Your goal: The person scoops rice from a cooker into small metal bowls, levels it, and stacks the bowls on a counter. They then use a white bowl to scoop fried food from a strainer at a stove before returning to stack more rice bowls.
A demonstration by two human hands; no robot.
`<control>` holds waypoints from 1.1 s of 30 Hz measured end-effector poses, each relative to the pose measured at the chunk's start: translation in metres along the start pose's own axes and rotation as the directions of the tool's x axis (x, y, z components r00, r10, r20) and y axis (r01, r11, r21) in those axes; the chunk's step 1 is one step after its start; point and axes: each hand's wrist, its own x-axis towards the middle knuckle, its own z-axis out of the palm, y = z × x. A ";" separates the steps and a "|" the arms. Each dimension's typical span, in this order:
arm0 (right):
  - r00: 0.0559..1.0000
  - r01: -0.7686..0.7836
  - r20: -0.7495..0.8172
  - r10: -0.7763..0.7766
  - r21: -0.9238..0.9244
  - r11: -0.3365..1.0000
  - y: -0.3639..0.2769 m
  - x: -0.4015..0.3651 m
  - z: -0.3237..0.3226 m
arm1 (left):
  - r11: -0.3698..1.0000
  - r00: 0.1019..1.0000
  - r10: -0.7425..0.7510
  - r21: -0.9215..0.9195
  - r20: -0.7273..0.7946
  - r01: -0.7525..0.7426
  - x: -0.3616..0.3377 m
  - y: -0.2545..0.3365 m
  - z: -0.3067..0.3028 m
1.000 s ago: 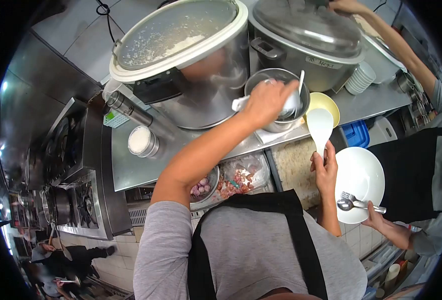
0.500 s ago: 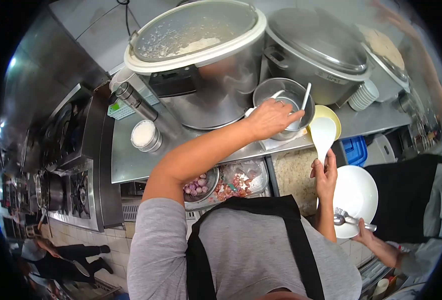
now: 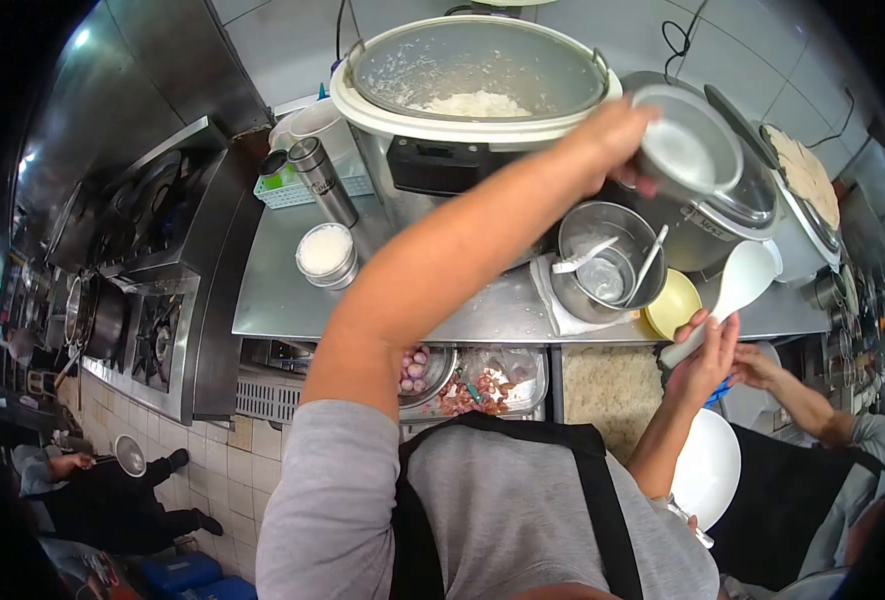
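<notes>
My left hand (image 3: pixel 617 145) reaches across over the front of the open rice cooker (image 3: pixel 442 190), closed on the rim of a small round bowl (image 3: pixel 707 125), which is tilted and slightly blurred. Below it stands a steel pot (image 3: pixel 572 285) with water and white-handled utensils (image 3: pixel 647 265) inside. White rice (image 3: pixel 477 103) lies in the cooker. Lower right, my right hand (image 3: pixel 710 355) is wrapped round the handle of a white rice paddle (image 3: pixel 747 275), its blade pointing up and away. A yellow bowl (image 3: pixel 674 300) sits just left of the paddle.
A co-worker's hand (image 3: pixel 755 367) comes close to my right hand; a white plate (image 3: pixel 712 465) is held beneath. A second cooker (image 3: pixel 707 235) stands at right. On the counter's left are a rice-filled container (image 3: pixel 325 252) and a steel flask (image 3: pixel 322 180). Stoves (image 3: pixel 157 350) lie left.
My left hand has come out of the steel pot and swung up and right with the small bowl. My right hand and paddle have shifted right. The co-worker's free hand has appeared beside mine.
</notes>
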 end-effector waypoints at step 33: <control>-0.337 0.926 0.909 0.246 0.272 0.262 0.186 0.232 0.405 | 0.762 0.649 0.608 0.564 -0.457 -0.317 -0.007 0.054 -0.228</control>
